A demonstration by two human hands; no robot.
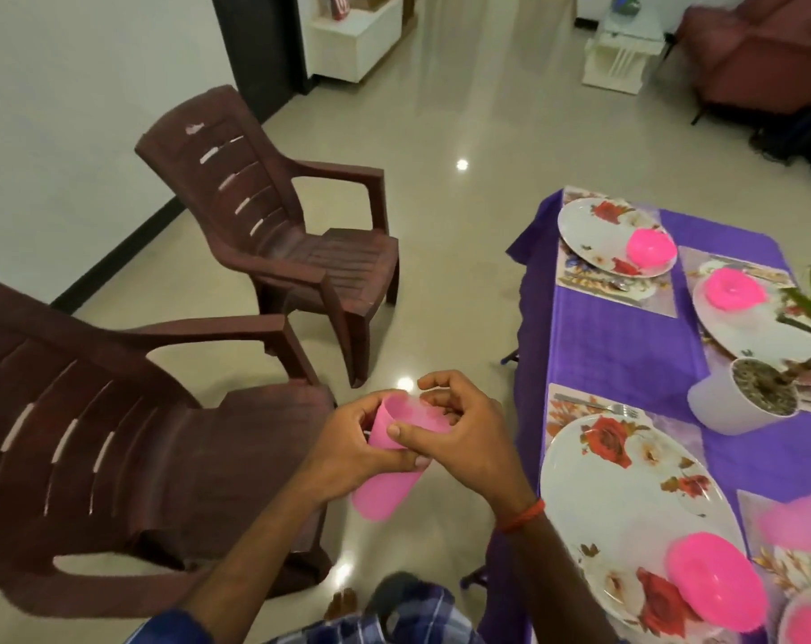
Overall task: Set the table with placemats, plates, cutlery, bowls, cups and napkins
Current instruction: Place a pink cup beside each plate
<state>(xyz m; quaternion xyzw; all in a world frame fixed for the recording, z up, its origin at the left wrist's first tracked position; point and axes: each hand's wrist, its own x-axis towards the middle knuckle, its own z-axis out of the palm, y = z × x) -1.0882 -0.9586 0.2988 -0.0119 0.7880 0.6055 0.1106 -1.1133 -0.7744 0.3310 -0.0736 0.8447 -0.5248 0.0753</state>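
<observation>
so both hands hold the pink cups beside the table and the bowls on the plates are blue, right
Not quite. The head view shows the bowls on the plates are pink, not blue. The rest stands: the left hand and the right hand both hold the pink cups beside the table.

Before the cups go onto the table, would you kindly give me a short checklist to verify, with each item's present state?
1. Grip: left hand grips the nested pink plastic cups, right hand pinches the top rim: ok.
2. Cups pulled apart: not ok, nested.
3. Cups above the table: not ok, held over the floor beside the purple tablecloth.
4. Landing spot: bare cloth beyond the near floral white plate: ok.
5. White plant pot stands close to that spot: cannot tell if it obstructs.
6. Enough cups for every setting: cannot tell.
</observation>
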